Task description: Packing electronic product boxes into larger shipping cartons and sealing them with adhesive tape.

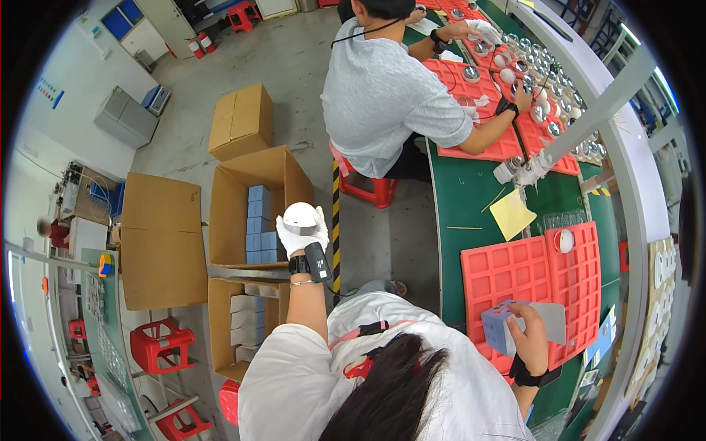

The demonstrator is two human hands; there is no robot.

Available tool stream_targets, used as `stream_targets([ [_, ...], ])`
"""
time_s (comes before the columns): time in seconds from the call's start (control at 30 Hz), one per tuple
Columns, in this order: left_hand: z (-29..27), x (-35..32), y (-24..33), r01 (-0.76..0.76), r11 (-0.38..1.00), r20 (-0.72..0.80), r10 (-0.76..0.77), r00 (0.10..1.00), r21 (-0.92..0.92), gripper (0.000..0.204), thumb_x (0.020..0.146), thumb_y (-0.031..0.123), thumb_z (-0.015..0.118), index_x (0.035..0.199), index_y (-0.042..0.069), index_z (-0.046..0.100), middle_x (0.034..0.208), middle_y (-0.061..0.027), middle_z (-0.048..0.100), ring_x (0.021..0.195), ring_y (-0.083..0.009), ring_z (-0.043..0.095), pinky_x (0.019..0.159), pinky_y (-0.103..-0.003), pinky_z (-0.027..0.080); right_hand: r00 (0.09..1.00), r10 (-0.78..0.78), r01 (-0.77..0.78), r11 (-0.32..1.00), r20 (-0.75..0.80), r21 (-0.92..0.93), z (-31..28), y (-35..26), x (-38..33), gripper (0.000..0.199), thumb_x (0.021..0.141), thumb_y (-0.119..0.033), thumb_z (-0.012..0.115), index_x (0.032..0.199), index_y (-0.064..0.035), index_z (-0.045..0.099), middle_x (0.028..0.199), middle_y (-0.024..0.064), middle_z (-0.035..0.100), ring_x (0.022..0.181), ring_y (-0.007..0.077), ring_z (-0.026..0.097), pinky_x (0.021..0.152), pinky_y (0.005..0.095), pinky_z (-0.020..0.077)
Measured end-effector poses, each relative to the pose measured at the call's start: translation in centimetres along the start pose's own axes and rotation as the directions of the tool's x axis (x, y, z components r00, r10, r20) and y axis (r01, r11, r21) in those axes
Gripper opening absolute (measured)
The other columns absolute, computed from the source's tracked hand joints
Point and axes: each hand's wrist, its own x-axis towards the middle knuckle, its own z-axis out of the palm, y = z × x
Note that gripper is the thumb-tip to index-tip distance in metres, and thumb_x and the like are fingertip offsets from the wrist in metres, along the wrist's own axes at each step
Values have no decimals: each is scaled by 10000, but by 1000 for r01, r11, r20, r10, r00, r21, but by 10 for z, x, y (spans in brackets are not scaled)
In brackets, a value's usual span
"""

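My left hand (315,234), in a white glove, is closed round a white ball-shaped device (301,214) with a shiny grey lower part. It is held out over the edge of an open carton (234,176) with several small blue boxes (258,224) inside. Over the green table, my bare right hand (532,339) grips a small blue box (499,328) whose pale flap stands out to the right. Under that box lie red compartment trays (503,266). One white ball (564,241) sits in the far part of the right tray.
A second carton (221,331) with white and blue boxes stands nearer me. A co-worker (390,95) sits on a red stool (376,192) at the table's far end, handling shiny balls on red trays. A yellow paper (512,214) and thin sticks lie on the table (460,198). A white post slants above.
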Motion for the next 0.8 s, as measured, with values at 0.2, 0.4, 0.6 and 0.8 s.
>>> stream_targets([
  [0.2,-13,26,-5,-58,984,117,38,992,169,782,728,594,685,1280,86,462,1207,-199,525,1002,-382,602,687,-400,603,996,-30,25,998,-84,-54,-4,13,-8,263,810,-57,648,1062,21,641,1024,182,659,944,308,622,845,374,479],
  [0.4,-15,7,-51,66,943,-86,-39,996,326,683,751,570,687,1214,101,512,1141,-176,556,976,-376,608,637,-403,603,989,94,-83,992,-117,99,1,21,-23,263,805,-95,646,1043,18,645,993,200,661,948,359,621,843,396,487],
  [0.6,3,0,-113,271,782,62,-366,928,561,608,795,580,634,1169,106,568,1102,-157,612,940,-403,631,570,-410,596,941,212,-174,972,-263,159,-10,38,-52,247,788,-52,648,1027,9,647,953,179,654,921,329,625,821,379,486],
  [0.8,22,-26,-169,431,568,126,-694,709,701,524,877,570,511,1111,115,621,1085,-150,654,967,-406,634,529,-432,584,802,306,-247,952,-513,180,-13,61,-83,220,774,-25,641,989,17,638,943,188,645,904,334,622,793,376,486],
])
